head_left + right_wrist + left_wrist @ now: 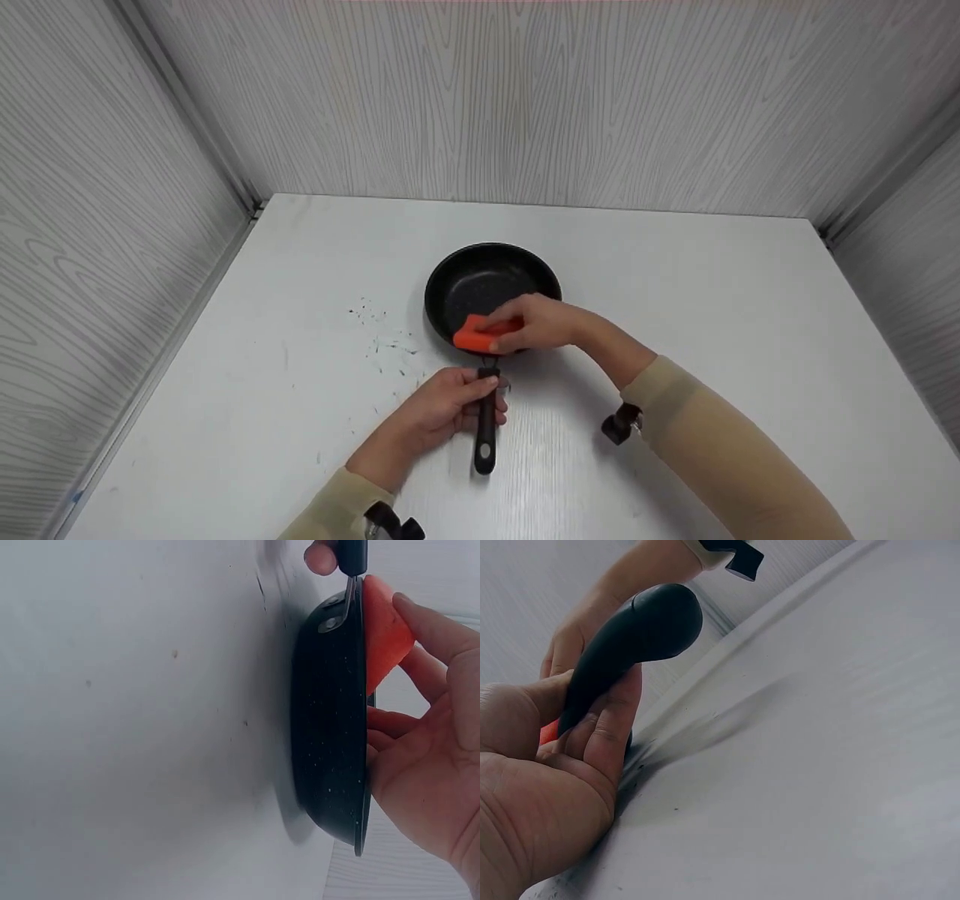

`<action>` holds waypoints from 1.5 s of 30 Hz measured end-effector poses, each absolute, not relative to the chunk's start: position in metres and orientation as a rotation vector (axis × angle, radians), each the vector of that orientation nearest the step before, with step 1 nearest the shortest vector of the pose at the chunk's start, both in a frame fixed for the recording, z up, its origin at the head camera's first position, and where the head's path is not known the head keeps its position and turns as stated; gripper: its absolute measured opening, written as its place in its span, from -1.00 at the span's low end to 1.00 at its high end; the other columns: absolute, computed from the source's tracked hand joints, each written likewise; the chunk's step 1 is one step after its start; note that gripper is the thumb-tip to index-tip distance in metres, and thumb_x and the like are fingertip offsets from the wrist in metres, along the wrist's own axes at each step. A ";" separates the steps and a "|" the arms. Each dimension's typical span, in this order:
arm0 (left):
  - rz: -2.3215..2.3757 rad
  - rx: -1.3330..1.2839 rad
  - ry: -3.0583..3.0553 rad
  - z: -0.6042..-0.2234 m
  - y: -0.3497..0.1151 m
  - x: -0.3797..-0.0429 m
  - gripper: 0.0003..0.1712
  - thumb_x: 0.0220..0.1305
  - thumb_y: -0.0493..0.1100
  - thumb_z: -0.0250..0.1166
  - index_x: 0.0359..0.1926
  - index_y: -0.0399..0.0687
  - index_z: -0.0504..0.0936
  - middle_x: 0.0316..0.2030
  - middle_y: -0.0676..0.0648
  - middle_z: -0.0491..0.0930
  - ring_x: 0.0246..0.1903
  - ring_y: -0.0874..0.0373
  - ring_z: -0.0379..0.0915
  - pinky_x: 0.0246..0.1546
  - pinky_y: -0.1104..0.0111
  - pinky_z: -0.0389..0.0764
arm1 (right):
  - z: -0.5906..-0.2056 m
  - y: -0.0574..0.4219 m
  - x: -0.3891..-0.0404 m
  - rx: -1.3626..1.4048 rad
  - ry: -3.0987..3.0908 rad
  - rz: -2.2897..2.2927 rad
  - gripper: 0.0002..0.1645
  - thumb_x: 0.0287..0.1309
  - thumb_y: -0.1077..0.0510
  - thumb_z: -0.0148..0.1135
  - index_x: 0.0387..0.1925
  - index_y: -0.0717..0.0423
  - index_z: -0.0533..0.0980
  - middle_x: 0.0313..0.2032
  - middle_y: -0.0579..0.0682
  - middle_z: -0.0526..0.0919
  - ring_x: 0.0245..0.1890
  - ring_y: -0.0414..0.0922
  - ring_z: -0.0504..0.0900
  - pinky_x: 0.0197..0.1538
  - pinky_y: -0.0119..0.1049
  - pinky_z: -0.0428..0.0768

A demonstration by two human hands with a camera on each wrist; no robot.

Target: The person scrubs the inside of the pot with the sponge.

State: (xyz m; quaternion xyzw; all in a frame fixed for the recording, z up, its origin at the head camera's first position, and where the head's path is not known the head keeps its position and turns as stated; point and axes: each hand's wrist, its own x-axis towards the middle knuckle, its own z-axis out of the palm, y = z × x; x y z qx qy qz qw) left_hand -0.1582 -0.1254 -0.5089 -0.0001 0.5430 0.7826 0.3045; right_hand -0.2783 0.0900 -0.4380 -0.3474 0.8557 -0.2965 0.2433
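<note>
A black frying pan [480, 279] rests on the white table with its handle [486, 439] toward me. My left hand [446, 405] grips that handle near the pan, thumb on top and fingers beneath; the left wrist view shows the curved end of the handle [664, 619] rising above the fingers. Inside the pan, at the near rim, my right hand [536, 322] holds an orange sponge [472, 336] between thumb and fingers. From the right wrist, the sponge [384, 630] shows above the rim, while its lower part is hidden by the pan's speckled side [330, 720].
Dark marks and specks [397, 347] lie on the table [712, 315] left of the pan. Grey wood-grained panels [487, 105] stand at the back and both sides. A small black device [621, 424] is strapped at each sleeve cuff.
</note>
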 end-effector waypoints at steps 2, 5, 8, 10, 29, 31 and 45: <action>2.074 0.003 1.434 -0.509 -0.125 -0.158 -0.52 0.55 -0.12 0.32 0.22 -0.47 0.57 -0.28 -0.17 0.74 -0.27 0.06 0.78 -0.12 0.18 0.80 | -0.440 0.087 -0.279 -0.940 2.325 -0.824 -0.51 0.32 -0.07 0.45 0.27 -0.24 0.69 0.18 -0.10 0.66 0.05 -0.08 0.54 0.11 -0.14 0.52; 2.075 0.008 1.436 -0.510 -0.125 -0.158 -0.53 0.55 -0.12 0.31 0.21 -0.47 0.58 -0.28 -0.17 0.74 -0.28 0.06 0.78 -0.12 0.18 0.79 | -0.442 0.083 -0.280 -0.939 2.322 -0.838 -0.51 0.31 -0.07 0.47 0.27 -0.26 0.69 0.16 -0.13 0.67 0.03 -0.09 0.54 0.10 -0.15 0.51; 2.073 0.008 1.437 -0.510 -0.125 -0.158 -0.52 0.55 -0.12 0.31 0.21 -0.48 0.57 -0.29 -0.16 0.74 -0.28 0.06 0.78 -0.13 0.18 0.79 | -0.444 0.079 -0.281 -0.956 2.321 -0.848 -0.49 0.32 -0.08 0.46 0.28 -0.27 0.67 0.19 -0.14 0.66 0.05 -0.11 0.54 0.12 -0.15 0.52; 2.067 0.011 1.436 -0.510 -0.125 -0.159 -0.51 0.55 -0.11 0.32 0.22 -0.48 0.57 -0.28 -0.16 0.75 -0.28 0.07 0.78 -0.12 0.19 0.79 | -0.445 0.076 -0.282 -0.965 2.315 -0.862 -0.48 0.32 -0.07 0.46 0.30 -0.28 0.66 0.23 -0.13 0.65 0.08 -0.11 0.54 0.17 -0.14 0.52; 2.069 0.016 1.415 -0.509 -0.127 -0.159 -0.54 0.56 -0.11 0.31 0.20 -0.45 0.59 -0.28 -0.17 0.75 -0.27 0.04 0.79 -0.11 0.18 0.79 | -0.455 0.059 -0.283 -0.995 2.365 -0.952 -0.41 0.32 -0.08 0.50 0.35 -0.24 0.63 0.38 -0.04 0.55 0.39 -0.07 0.46 0.44 -0.09 0.43; 2.073 0.018 1.413 -0.509 -0.127 -0.158 -0.54 0.56 -0.11 0.31 0.20 -0.45 0.58 -0.27 -0.17 0.75 -0.27 0.04 0.78 -0.10 0.18 0.79 | -0.457 0.056 -0.283 -1.001 2.383 -0.960 -0.39 0.32 -0.08 0.50 0.37 -0.24 0.61 0.40 0.00 0.53 0.41 -0.06 0.45 0.44 -0.10 0.43; 2.074 0.036 1.399 -0.510 -0.127 -0.157 -0.52 0.56 -0.11 0.31 0.23 -0.46 0.56 -0.28 -0.15 0.75 -0.29 0.08 0.78 -0.14 0.24 0.79 | -0.462 0.049 -0.284 -0.993 2.420 -0.984 -0.37 0.32 -0.10 0.49 0.40 -0.28 0.58 0.46 0.08 0.46 0.45 0.00 0.42 0.46 -0.06 0.42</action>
